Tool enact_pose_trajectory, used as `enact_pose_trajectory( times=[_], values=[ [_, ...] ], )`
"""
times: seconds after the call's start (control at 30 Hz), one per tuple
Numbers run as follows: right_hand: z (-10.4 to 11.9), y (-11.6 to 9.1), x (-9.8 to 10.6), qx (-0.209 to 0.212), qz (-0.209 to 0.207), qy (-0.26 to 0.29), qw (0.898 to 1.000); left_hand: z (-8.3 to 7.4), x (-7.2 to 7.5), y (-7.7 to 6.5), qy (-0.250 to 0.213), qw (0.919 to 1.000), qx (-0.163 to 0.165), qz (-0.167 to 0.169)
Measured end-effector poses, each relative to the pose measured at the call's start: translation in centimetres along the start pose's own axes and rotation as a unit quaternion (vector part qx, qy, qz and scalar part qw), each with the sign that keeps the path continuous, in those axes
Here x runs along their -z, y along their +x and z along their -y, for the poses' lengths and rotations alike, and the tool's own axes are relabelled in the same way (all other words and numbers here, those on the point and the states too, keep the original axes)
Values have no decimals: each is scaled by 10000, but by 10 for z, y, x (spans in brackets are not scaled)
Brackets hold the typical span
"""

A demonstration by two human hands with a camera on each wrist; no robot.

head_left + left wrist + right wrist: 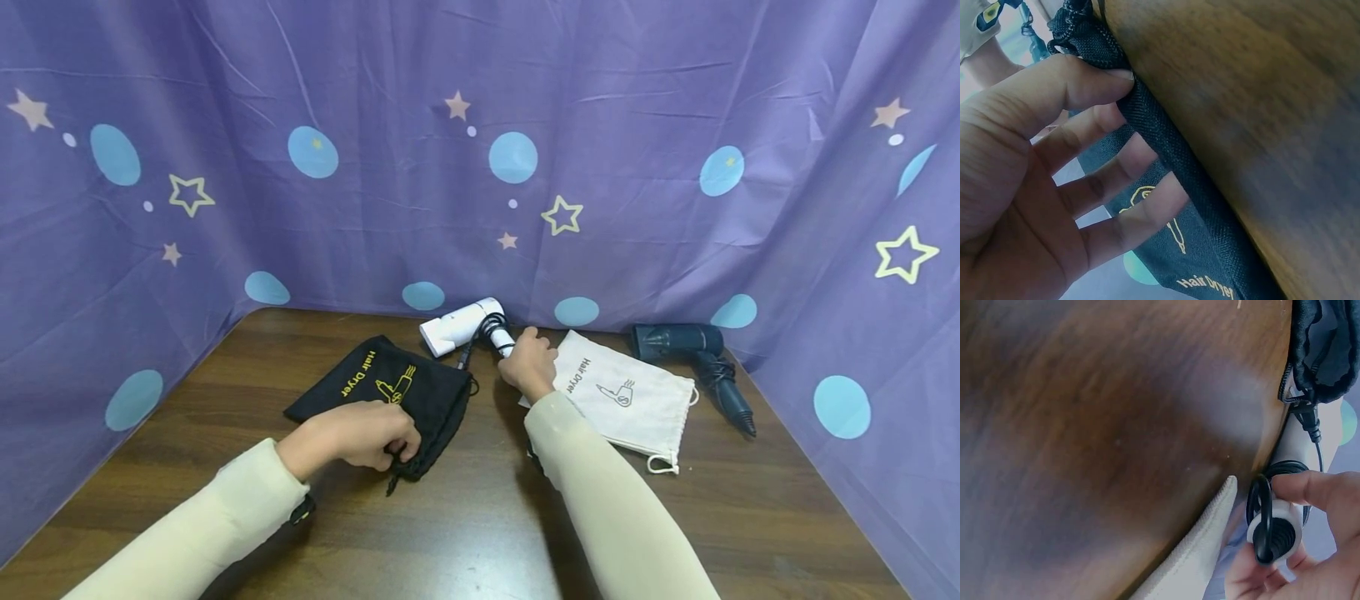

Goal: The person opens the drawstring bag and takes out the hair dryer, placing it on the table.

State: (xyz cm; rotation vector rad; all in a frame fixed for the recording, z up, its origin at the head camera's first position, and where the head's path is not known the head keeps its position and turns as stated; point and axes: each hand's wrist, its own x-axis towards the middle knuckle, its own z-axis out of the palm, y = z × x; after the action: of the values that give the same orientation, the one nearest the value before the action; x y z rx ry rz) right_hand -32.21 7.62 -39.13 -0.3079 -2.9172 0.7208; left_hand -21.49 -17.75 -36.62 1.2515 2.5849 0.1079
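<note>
On the left side of the table lies a black drawstring pouch (390, 392) with "Hair Dryer" and a dryer outline printed in yellow. My left hand (367, 435) pinches its near edge by the drawstring; in the left wrist view the thumb (1094, 81) is on one side of the cloth and the fingers on the other. Farther back is a white hair dryer (461, 325), its black cord (1263, 515) wound around the handle. My right hand (531, 362) grips that handle near its end, thumb and fingers around it. The cord's plug (464, 358) lies beside the pouch.
Right of the right hand, a white drawstring pouch (630, 396) lies flat, partly under the right forearm in the head view. A dark blue hair dryer (678, 340) with a wrapped cord lies at the back right. Behind the wooden table (450, 533) hangs a purple curtain (645, 83).
</note>
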Motion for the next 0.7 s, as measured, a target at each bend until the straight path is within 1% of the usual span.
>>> enact_pose_trajectory(
  times=[0.17, 0.27, 0.7],
  values=[
    [-3, 2, -4, 81, 184, -14, 9998, -1, 0, 0, 47, 10000, -49, -24],
    [-3, 2, -5, 148, 207, 3, 9997, 0, 0, 0, 35, 10000, -70, -35],
    [-6, -1, -4, 406, 475, -75, 9980, 1, -1, 0, -24, 10000, -24, -9]
  ],
)
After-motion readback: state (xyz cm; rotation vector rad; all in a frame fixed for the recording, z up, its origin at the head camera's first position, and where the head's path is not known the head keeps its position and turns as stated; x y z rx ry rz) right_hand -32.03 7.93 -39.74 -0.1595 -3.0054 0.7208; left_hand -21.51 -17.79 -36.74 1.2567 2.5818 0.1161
